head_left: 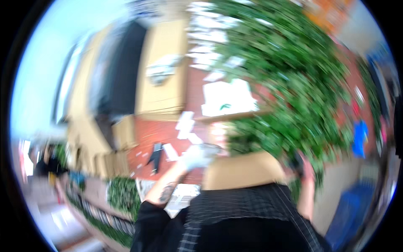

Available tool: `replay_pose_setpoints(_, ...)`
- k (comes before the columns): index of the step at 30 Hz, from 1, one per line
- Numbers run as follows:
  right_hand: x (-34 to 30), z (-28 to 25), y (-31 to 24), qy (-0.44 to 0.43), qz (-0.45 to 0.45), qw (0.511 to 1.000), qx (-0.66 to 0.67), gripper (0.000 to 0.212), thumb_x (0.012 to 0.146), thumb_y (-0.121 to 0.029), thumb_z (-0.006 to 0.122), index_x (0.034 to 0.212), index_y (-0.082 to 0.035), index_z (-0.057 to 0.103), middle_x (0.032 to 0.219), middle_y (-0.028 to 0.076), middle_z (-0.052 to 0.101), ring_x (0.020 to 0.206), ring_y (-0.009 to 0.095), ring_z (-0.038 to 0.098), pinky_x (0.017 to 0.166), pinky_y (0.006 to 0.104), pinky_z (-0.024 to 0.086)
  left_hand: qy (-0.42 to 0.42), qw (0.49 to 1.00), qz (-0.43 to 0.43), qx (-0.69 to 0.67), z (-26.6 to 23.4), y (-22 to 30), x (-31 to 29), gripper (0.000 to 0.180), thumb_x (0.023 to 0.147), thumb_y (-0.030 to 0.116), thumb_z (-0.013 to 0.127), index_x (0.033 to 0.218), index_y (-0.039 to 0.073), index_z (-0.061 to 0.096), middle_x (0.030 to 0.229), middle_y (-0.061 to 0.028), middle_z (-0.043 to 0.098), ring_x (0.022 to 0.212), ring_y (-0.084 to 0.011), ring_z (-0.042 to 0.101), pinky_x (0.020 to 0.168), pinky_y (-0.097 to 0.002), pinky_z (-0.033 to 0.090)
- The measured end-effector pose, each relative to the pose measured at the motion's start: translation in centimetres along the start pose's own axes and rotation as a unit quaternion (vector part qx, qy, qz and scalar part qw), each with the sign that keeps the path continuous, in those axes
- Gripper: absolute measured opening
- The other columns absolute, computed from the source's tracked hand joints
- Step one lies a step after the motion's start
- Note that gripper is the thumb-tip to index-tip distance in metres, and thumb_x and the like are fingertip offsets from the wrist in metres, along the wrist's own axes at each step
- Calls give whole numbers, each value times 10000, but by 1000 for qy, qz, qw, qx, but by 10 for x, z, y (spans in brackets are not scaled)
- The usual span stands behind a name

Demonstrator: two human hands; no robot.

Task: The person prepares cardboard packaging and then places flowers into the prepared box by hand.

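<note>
Motion blurs the whole picture. My left hand point(197, 156), in a pale glove, is over the red table beside the left edge of a tan cardboard piece point(243, 170) close to my body. Its fingers are smeared, and I cannot tell whether it grips the cardboard. To the right of the cardboard, my right hand point(303, 164) is in a reddish and dark glove at the near edge of the pile of green leafy stems point(289, 96). Its fingers do not show clearly. Beyond the cardboard, a stack of white sheets point(228, 97) lies on the table behind a brown strip point(235, 115).
A black stapler-like tool point(156, 158) and white paper slips point(185, 124) lie left on the red table point(145, 130). A tall stack of flat cardboard point(161, 90) stands behind them, beside a black box point(126, 69). A blue bin point(350, 210) is at the lower right.
</note>
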State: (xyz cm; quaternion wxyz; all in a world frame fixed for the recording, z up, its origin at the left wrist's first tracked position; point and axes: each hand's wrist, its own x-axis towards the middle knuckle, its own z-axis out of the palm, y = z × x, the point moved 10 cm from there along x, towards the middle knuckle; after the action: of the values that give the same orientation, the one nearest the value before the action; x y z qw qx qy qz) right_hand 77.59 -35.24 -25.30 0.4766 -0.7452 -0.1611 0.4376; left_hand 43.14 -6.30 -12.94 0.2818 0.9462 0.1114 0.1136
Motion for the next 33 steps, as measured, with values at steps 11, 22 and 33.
replay_pose_setpoints(11,-69,-7,-255,118,-213,970,-25,339,904,-199,590,1172,9,571,1058,84,602,922,146,594,829,264,470,193,884,-282,318,-249,-174,-88,617,710,377,694,1225,66,556,1312,-167,516,1223,-303,476,1012,-451,364)
replay_pose_setpoints(22,-94,131,-335,3,-303,951,-66,335,874,-194,640,1122,20,575,957,121,645,861,209,640,800,331,512,-100,875,-457,123,-205,-216,-34,680,721,513,637,1227,71,530,1209,-163,573,1166,-307,529,951,-408,429)
replay_pose_setpoints(33,-89,168,-345,-77,-280,954,-69,295,804,-152,658,1015,52,628,984,91,622,900,192,635,813,324,510,303,837,-442,107,-298,-371,-22,298,880,309,519,926,64,683,914,-166,688,856,-321,666,728,-396,530)
